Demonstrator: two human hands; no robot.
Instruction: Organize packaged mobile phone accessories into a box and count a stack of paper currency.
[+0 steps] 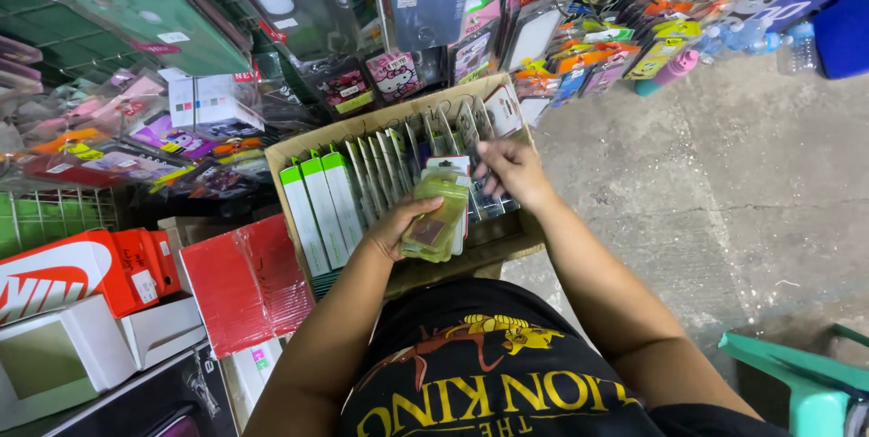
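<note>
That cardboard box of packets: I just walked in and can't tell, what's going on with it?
A person looks down into an open brown cardboard box packed with upright rows of clear plastic packets. The left hand holds a small stack of yellowish-green clear packets over the box. The right hand reaches into the row of clear hanging packets at the back, fingers on them. Three white-and-green slim boxes stand at the box's left end. Red shoe boxes sit beside it.
</note>
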